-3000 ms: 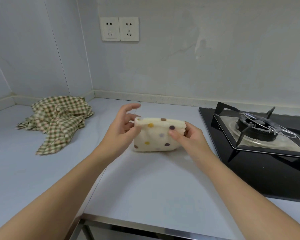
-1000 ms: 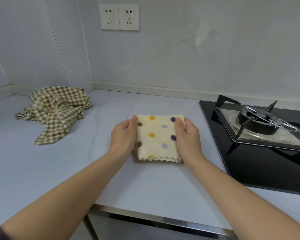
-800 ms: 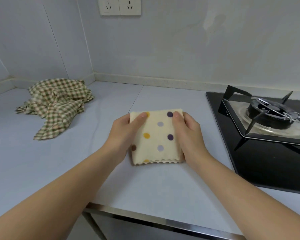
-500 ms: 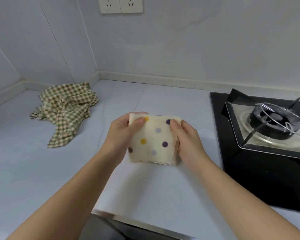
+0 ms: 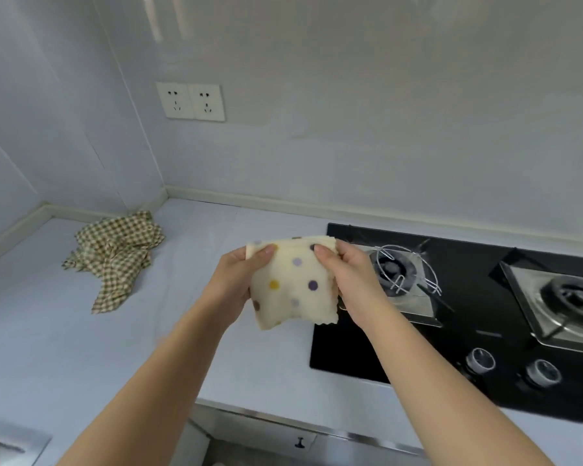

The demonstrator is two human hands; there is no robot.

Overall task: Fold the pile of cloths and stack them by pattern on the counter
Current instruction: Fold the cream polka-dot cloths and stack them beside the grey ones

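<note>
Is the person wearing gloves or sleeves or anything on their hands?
No. The left hand and right hand are bare: no gloves, rings or watch visible. The left forearm and right forearm are bare too; no sleeve shows in this view.

Counter (image 5: 216, 358) free btwn checked cloth (image 5: 115, 260) & hob (image 5: 360, 351)

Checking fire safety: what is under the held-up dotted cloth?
Bare counter and the left edge of the hob show beneath the dotted cloth, pinched by left hand and right hand. Fingers behind it are hidden.
</note>
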